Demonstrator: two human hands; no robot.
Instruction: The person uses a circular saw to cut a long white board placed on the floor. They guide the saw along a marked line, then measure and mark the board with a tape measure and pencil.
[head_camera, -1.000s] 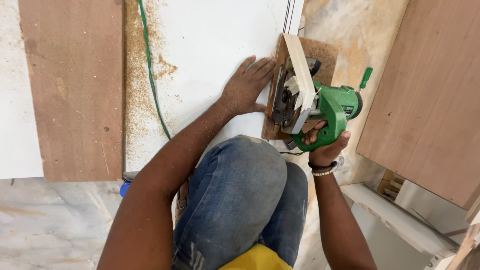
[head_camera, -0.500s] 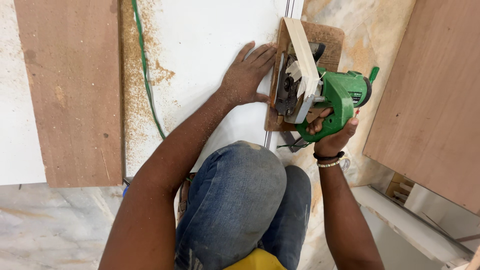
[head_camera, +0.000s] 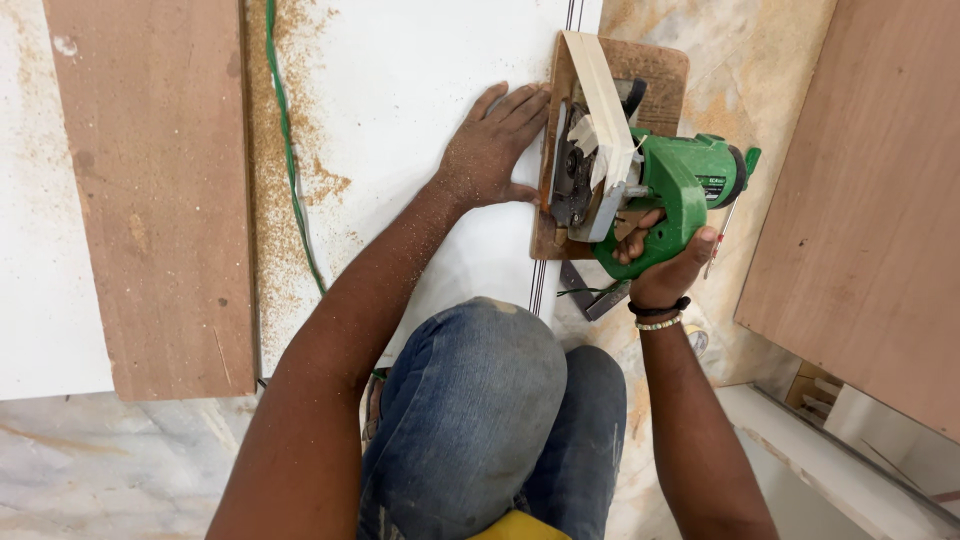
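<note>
The right hand (head_camera: 668, 262) is clenched around the handle of a green circular saw (head_camera: 650, 185), fingers wrapped through the grip. The saw sits on a small brown base board (head_camera: 660, 70) at the right edge of a white panel (head_camera: 400, 110), with a pale strip (head_camera: 600, 95) running over its top. The left hand (head_camera: 492, 150) lies flat and open on the white panel just left of the saw, fingertips touching the base board's edge, grasping nothing. A green cord (head_camera: 288, 170) trails down the panel, left of that hand, through scattered sawdust (head_camera: 300, 190). Further left of the saw a long brown plank (head_camera: 150, 190) lies on the panel. Right of the saw, well apart, is another large brown board (head_camera: 870, 200). Below the saw are the person's knees in blue jeans (head_camera: 480, 420)
</note>
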